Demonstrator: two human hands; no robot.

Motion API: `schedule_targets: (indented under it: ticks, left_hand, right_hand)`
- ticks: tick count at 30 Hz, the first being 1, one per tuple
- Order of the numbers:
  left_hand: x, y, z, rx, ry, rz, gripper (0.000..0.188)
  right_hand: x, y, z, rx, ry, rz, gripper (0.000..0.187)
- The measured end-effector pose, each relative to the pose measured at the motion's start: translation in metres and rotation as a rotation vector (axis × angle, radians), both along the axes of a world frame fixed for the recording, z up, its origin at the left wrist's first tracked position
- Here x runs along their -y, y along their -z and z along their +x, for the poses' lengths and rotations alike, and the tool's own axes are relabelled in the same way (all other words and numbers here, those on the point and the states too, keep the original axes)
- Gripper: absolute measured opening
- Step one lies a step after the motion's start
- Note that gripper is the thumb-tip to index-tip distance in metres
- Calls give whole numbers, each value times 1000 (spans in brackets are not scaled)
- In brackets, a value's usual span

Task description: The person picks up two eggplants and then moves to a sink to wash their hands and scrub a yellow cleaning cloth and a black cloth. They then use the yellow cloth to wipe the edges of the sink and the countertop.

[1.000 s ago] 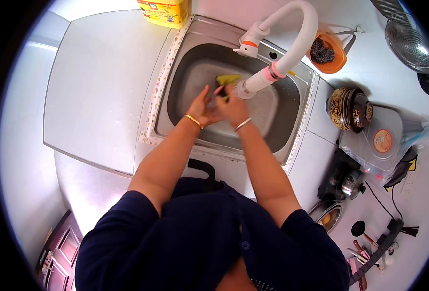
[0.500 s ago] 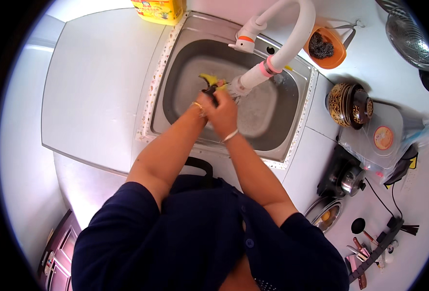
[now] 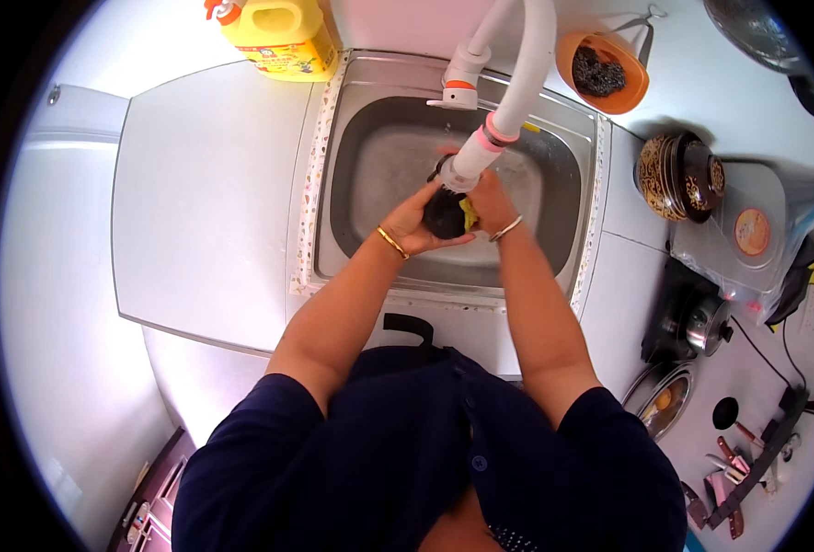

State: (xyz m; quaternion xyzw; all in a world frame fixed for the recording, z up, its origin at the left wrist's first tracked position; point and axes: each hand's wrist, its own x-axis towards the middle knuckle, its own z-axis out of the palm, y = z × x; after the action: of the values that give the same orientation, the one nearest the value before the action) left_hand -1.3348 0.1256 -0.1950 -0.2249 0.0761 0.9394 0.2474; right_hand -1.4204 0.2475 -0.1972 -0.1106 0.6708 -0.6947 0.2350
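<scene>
My left hand (image 3: pixel 412 221) is closed on a dark, rounded, glossy thing (image 3: pixel 445 217), its thumb and fingers along the near side. Against that thing's right side my right hand (image 3: pixel 492 204) is closed on a small yellow piece (image 3: pixel 468 213), possibly a cloth or sponge. Its fingers are partly hidden. Both hands are over the steel sink (image 3: pixel 352 166), just below the white faucet's spray head (image 3: pixel 462 170), which covers part of the dark thing. Water seems to run from it onto the dark thing.
A yellow pump bottle (image 3: pixel 283 37) stands behind the sink's left corner. An orange holder (image 3: pixel 620 97) with a steel scourer (image 3: pixel 598 72) hangs at the back right. Patterned brown bowls (image 3: pixel 674 177), a lidded plastic box (image 3: pixel 743 216) and a small pot (image 3: pixel 704 327) sit to the right.
Both hands have shifted right under the spray head and moved apart around the dark thing. More of its rounded side shows, and less of the yellow piece. The whole view has shifted slightly.
</scene>
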Motion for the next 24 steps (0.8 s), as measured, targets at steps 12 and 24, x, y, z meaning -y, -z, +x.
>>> schedule_targets:
  ticks: [12,24]
  left_hand:
    - [-27,-31,-10,-193,530,-399,15]
    - [-36,51,-12,-731,56,-1888,31]
  right_hand:
    - [-11,-38,-13,214,-414,70,41]
    - [24,5,-3,-439,-172,663,19]
